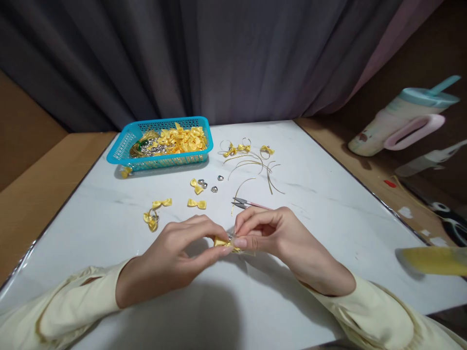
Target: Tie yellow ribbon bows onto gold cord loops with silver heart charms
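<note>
1. My left hand reaches in from eight o'clock, its wrist low and its back turned upward, pointing towards two o'clock.
2. The thumb and forefinger of that hand are closed in a pinch on the left side of a yellow bow, with a wide gap between them farther back.
3. My right hand comes in from four o'clock, wrist bent, pointing towards ten; its thumb lies nearly flat across the front.
4. It is pinched tight on the bow's right side, the other fingers curled behind; my fingertips hide exactly which part they grip.
5. The bow sits between both hands, low over the middle of the white tabletop, and the two sets of fingertips nearly meet on it.
6. From my fingertips, scissors lie at one o'clock, just beyond my right knuckles and partly hidden by them.
7. At eleven o'clock lies a loose bow; farther out that way stands a blue basket heaped with more bows.
8. Thin gold cords lie scattered between twelve and one o'clock.
</note>
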### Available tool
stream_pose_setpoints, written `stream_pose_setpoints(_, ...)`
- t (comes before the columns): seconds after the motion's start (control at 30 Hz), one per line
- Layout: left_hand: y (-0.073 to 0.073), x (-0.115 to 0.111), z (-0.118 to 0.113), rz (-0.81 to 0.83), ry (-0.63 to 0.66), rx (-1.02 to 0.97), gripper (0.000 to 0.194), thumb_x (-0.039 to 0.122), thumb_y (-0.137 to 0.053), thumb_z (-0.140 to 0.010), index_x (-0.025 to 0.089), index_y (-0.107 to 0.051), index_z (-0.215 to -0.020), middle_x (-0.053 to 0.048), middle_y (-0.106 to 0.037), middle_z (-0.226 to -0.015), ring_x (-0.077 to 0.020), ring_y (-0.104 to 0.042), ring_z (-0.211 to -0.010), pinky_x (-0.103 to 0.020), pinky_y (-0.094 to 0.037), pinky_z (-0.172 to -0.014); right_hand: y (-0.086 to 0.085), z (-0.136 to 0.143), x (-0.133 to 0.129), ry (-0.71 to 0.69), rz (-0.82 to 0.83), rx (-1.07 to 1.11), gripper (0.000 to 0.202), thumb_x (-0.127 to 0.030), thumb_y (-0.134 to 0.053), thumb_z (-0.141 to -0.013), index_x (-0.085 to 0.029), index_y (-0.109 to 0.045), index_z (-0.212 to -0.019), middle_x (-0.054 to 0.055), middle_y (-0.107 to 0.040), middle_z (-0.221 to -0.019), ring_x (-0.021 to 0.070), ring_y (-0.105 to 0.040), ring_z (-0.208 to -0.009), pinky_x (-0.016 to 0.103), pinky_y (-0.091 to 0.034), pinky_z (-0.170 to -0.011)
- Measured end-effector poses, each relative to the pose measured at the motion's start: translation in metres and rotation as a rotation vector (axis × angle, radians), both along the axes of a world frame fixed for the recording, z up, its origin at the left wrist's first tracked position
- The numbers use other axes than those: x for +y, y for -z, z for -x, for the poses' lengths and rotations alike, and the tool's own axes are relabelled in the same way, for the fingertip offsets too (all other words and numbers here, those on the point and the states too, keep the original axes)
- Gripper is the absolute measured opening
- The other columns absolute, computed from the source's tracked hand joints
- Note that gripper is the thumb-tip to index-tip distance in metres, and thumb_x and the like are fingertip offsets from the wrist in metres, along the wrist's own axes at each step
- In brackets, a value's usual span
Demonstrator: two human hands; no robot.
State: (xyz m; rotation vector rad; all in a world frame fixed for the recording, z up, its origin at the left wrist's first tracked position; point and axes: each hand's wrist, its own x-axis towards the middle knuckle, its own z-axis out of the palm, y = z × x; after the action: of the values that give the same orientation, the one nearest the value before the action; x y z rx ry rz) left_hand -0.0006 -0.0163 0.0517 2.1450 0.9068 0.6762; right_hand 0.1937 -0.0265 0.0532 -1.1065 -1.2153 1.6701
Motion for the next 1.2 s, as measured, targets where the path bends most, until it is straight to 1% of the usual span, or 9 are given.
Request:
stream_pose_setpoints(0.2,-0.008,0.005,-0.003,0.346,-0.097,0.0,0.011,0.027,-0.06,-0.081,0.019,-0.064,-0.076,0.002,-0.066,-0.073,-0.0115,-0.06,-0.068,-0.019,-0.044,-0.063,0.001,0.0,0.0,0.007,-0.009,-0.012,0.01,-0.02,-0.077,-0.063,-0.015,-0.069,-0.061,0.001,-0.06,-0.076,0.0085,-0.055,-0.063,0.021,-0.045,-0.057)
stream_pose_setpoints(0.37,-0.009,0.007,-0.005,0.561,-0.129,-0.047,0.015,0.033,-0.059,-0.081,0.019,-0.06,-0.084,0.002,-0.067,-0.075,-0.0136,-0.059,-0.074,-0.022,-0.043,-0.068,0.0,0.0,0.001,0.014,-0.046,-0.061,0.009,-0.02,-0.077,-0.064,-0.015,-0.07,-0.062,0.001,-0.06,-0.077,0.0097,-0.055,-0.065,0.022,-0.045,-0.06)
stream_pose_setpoints(0.47,-0.008,0.006,-0.005,0.657,-0.138,-0.058,0.018,0.035,-0.06,-0.081,0.019,-0.055,-0.089,0.002,-0.069,-0.074,-0.0147,-0.059,-0.077,-0.023,-0.042,-0.069,0.0,0.001,0.001,0.02,-0.087,-0.094,0.008,-0.019,-0.077,-0.064,-0.016,-0.07,-0.061,0.002,-0.061,-0.076,0.01,-0.055,-0.065,0.022,-0.045,-0.059)
stream_pose_setpoints(0.6,-0.008,0.008,-0.004,0.73,-0.117,-0.081,0.018,0.037,-0.058,-0.083,0.019,-0.055,-0.087,0.001,-0.069,-0.079,-0.0143,-0.058,-0.077,-0.023,-0.04,-0.068,0.002,0.0,0.0,0.055,-0.17,-0.142,0.006,-0.018,-0.076,-0.066,-0.017,-0.071,-0.061,0.002,-0.062,-0.076,0.0101,-0.056,-0.065,0.021,-0.046,-0.057)
stream_pose_setpoints(0.7,-0.009,0.01,-0.004,0.775,-0.092,-0.097,0.018,0.037,-0.055,-0.085,0.019,-0.054,-0.089,0.001,-0.068,-0.08,-0.0134,-0.057,-0.075,-0.022,-0.039,-0.065,0.004,0.0,0.0,0.092,-0.249,-0.154,0.005,-0.016,-0.074,-0.068,-0.018,-0.072,-0.063,0.002,-0.063,-0.078,0.0109,-0.058,-0.068,0.022,-0.047,-0.06)
stream_pose_setpoints(0.83,-0.01,0.01,-0.003,0.789,-0.101,-0.111,0.018,0.037,-0.055,-0.085,0.019,-0.055,-0.088,0.001,-0.066,-0.078,-0.0129,-0.056,-0.073,-0.022,-0.038,-0.063,0.007,0.0,-0.001,0.111,-0.347,-0.196,0.009,-0.01,-0.071,-0.07,-0.018,-0.073,-0.066,0.003,-0.063,-0.08,0.0119,-0.059,-0.068,0.024,-0.047,-0.061)
stream_pose_setpoints(0.97,-0.012,0.011,-0.004,0.81,-0.111,-0.112,0.019,0.037,-0.056,-0.084,0.019,-0.055,-0.087,0.001,-0.065,-0.077,-0.0129,-0.056,-0.072,-0.022,-0.037,-0.062,0.008,0.001,-0.002,0.134,-0.456,-0.211,0.008,-0.009,-0.071,-0.07,-0.017,-0.074,-0.068,0.005,-0.064,-0.082,0.0129,-0.061,-0.07,0.025,-0.049,-0.063)
stream_pose_setpoints(1.07,-0.012,0.012,-0.004,0.832,-0.109,-0.128,0.019,0.037,-0.057,-0.084,0.018,-0.056,-0.087,0.001,-0.064,-0.077,-0.0142,-0.057,-0.074,-0.023,-0.038,-0.064,0.009,0.0,-0.003,0.129,-0.539,-0.235,0.01,-0.008,-0.07,-0.071,-0.016,-0.074,-0.07,0.005,-0.064,-0.081,0.0126,-0.061,-0.069,0.024,-0.05,-0.061)
stream_pose_setpoints(1.2,-0.011,0.012,-0.003,0.861,-0.091,-0.164,0.019,0.036,-0.058,-0.083,0.018,-0.057,-0.087,0.0,-0.064,-0.08,-0.0162,-0.058,-0.079,-0.025,-0.04,-0.069,0.009,-0.001,-0.003,0.093,-0.635,-0.274,0.017,-0.004,-0.066,-0.074,-0.019,-0.075,-0.074,0.004,-0.064,-0.08,0.0123,-0.06,-0.068,0.024,-0.048,-0.06)
